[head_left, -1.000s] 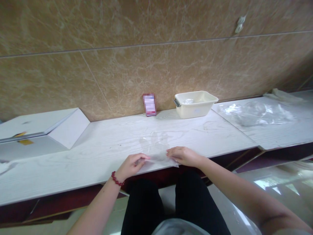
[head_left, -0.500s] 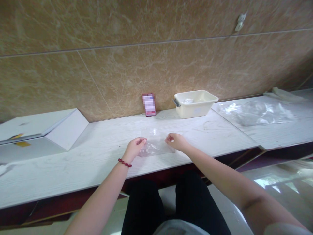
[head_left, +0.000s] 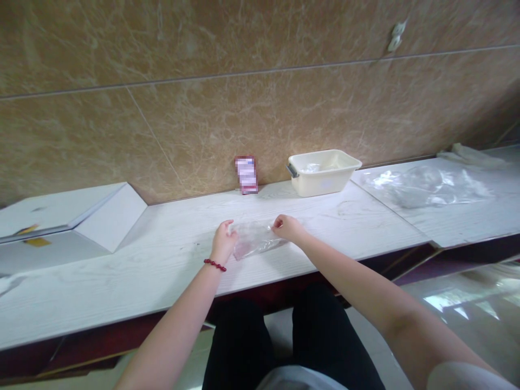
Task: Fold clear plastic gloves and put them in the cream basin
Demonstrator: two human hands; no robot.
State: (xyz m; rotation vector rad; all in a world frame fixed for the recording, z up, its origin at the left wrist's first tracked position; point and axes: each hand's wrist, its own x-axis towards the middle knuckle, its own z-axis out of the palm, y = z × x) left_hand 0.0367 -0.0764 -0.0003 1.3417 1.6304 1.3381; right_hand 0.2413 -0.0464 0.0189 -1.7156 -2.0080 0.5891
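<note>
A clear plastic bag (head_left: 255,241) lies on the white wood-grain counter (head_left: 170,281) in front of me. My right hand (head_left: 286,227) pinches the bag near its upper right side, thumb and index finger together. At the bag's left edge is my left hand (head_left: 225,241), its thumb and index finger apart. Whether its fingertips touch the plastic I cannot tell. A beaded red bracelet (head_left: 215,265) circles the left wrist.
Against the tiled wall stand a cream plastic bin (head_left: 323,184) with clear plastic inside and an upright red-edged card (head_left: 247,176), its face blurred. A white box (head_left: 109,222) sits at the left. Larger clear plastic bags (head_left: 430,187) lie at the right.
My left hand has opened from a pinch and shifted slightly right and up. The right hand has moved a little left and up, and the bag's shape has changed.
</note>
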